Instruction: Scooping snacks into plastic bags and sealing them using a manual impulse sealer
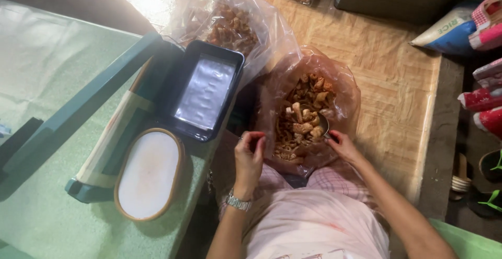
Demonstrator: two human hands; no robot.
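Hidden or unclear: the metal scoop (320, 122) shows only a curved rim and a short piece of handle, the rest buried under the fried snack pieces (303, 113); the bottom of the open plastic bag (272, 102) is lost behind the person's lap; whether the left hand pinches the bag's film or only rests against it cannot be told
Cut off: both arms run out at the bottom edge; a second clear bag of snacks (230, 26) is partly behind the black tray (180, 89)
Left hand (249, 157): raised at the bag's near left edge, back toward the camera, fingers curled narrow with tips drawn together, a silver wristwatch (238, 202) on the wrist
Right hand (342, 145): at the bag's near right edge, forearm coming in from the lower right, fingers closed on the scoop's handle
Snack bag: open on the floor mat (387, 65) just ahead of the knees, between the two hands, full of golden-brown pieces
Beside it: green table (47, 71) to the left carrying the black tray with its silvery liner, an oval white tin (149, 174) and a teal bar-shaped sealer (78, 112)
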